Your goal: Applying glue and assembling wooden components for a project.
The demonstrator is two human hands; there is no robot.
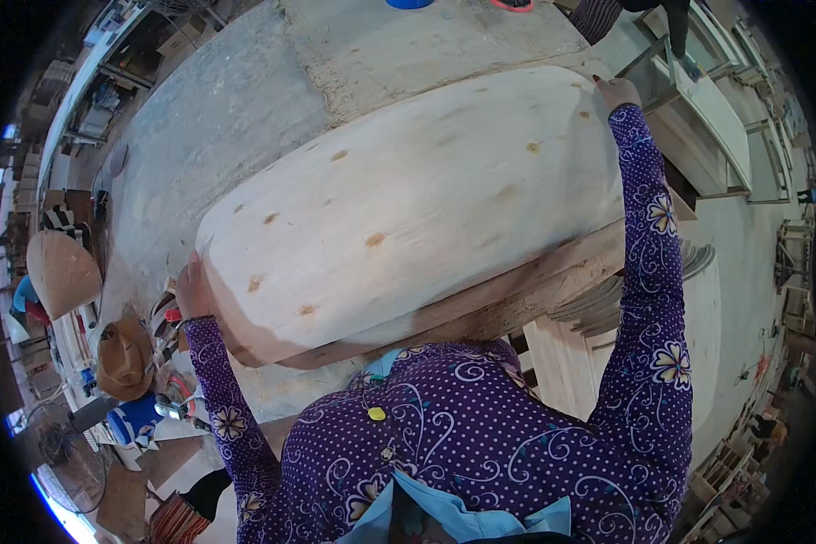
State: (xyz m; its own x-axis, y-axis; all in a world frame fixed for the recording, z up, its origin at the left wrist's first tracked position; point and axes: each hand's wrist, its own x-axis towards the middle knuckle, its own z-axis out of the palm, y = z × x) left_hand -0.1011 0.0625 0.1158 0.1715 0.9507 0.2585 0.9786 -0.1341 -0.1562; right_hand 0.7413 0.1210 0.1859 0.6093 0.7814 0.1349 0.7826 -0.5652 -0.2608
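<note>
A large pale wooden board (426, 199) with brown knots spans the space in front of me. At its left end, my left hand (191, 288) grips the edge, its fingers partly hidden by the board. My right hand (617, 93) holds the far right corner, fingers curled at the rim. Both arms are spread wide. Under the board's near edge, a brown wooden layer (517, 286) shows; whether it is a separate sheet I cannot tell.
A worn grey surface (236, 127) lies beyond the board. Thin curved sheets (598, 304) are stacked at the near right. Tools, a brown hat-like object (125, 360) and a conical hat (62, 274) crowd the left. A wooden frame table (707, 127) and another person's arm (677, 32) are at far right.
</note>
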